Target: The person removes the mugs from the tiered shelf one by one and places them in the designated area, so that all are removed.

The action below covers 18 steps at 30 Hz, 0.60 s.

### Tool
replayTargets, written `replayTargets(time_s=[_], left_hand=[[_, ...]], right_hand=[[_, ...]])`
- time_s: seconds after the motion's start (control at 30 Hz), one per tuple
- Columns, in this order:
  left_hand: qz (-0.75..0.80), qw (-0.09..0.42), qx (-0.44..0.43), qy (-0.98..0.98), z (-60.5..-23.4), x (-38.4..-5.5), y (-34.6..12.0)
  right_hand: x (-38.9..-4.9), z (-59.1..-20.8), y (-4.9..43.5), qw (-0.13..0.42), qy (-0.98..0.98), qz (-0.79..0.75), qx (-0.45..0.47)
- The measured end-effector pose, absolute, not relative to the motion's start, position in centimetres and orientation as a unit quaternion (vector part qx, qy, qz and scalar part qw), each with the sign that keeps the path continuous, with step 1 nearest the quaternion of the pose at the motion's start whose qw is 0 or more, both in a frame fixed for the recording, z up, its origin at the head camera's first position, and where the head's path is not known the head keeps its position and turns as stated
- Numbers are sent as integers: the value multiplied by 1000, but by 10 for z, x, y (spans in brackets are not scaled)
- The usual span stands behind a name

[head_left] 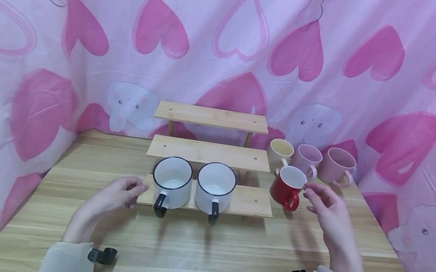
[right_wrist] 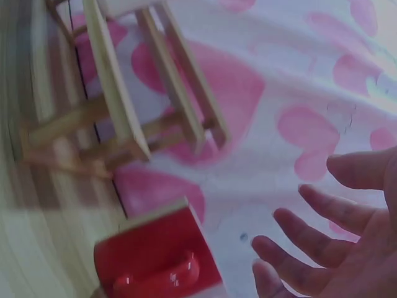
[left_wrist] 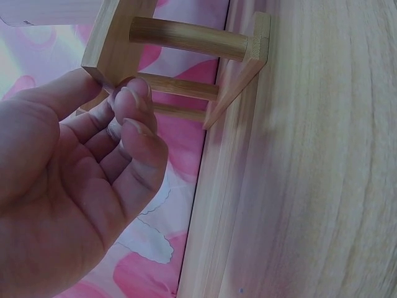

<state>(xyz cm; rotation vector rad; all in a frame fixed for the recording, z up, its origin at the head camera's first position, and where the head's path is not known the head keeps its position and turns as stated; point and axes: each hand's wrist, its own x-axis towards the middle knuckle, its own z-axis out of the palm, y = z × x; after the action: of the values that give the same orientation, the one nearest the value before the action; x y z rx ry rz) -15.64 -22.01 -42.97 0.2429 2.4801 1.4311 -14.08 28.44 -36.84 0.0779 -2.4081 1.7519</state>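
Note:
My left hand (head_left: 115,196) pinches the left end of the lowest board of a three-tier wooden shelf (head_left: 250,202). In the left wrist view its thumb lies at the corner of the board (left_wrist: 118,46), with the fingers curled beside it. Two white mugs, a left one (head_left: 180,198) and a right one (head_left: 203,202), stand on that board, black handles toward me. My right hand (head_left: 330,212) is beside a red mug (head_left: 280,190) with a white inside. The right wrist view shows its fingers spread and empty, apart from the red mug (right_wrist: 155,248).
Behind the red mug stand a cream mug (head_left: 278,154), a pink mug (head_left: 306,157) and a larger pink mug (head_left: 332,166). The shelf's middle board (head_left: 209,153) and top board (head_left: 212,117) rise toward a pink heart-patterned curtain (head_left: 192,81). Everything rests on a wooden table (head_left: 192,258).

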Motion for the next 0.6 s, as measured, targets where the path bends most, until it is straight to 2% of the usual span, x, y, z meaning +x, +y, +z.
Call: replayTargets(time_s=[0.17,0.6], left_hand=[[493,136,75,856,-430,-156,-221],[493,137,80,856,-427,-155,-221]], right_hand=[[-137,-363,265,106,-753,646,71],[-118,-360,196,81,-731,671,98]])
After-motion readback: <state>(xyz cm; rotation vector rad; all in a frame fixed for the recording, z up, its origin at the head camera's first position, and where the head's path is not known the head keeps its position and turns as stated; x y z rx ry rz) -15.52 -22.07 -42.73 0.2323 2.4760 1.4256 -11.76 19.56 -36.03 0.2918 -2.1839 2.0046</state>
